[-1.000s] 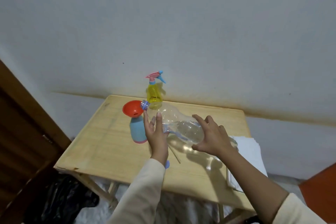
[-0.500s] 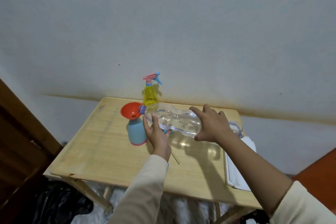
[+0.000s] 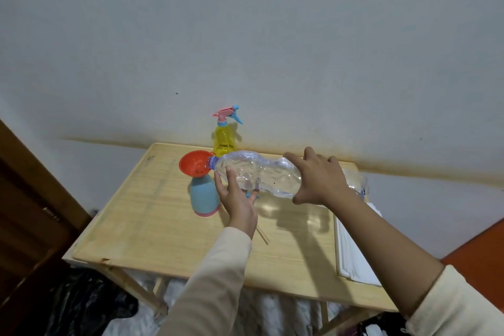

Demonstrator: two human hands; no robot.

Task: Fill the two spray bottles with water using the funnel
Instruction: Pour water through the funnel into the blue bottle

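A blue spray bottle (image 3: 204, 196) with a pink base stands on the wooden table (image 3: 152, 215), an orange funnel (image 3: 193, 163) in its neck. A clear plastic water bottle (image 3: 261, 176) lies almost level in the air, its mouth over the funnel's rim. My right hand (image 3: 317, 177) grips its body from above. My left hand (image 3: 237, 196) supports it from below near the neck, fingers straight. A yellow spray bottle (image 3: 224, 139) with a pink and blue trigger head stands behind at the wall.
A stack of white cloths (image 3: 354, 248) lies on the table's right edge. A thin wooden stick (image 3: 262, 236) lies near my left wrist. A brown door (image 3: 24, 199) is on the left, black bags (image 3: 81, 305) under the table.
The water bottle has been raised and levelled from a slanted pose, its mouth now at the funnel. Both hands rose with it.
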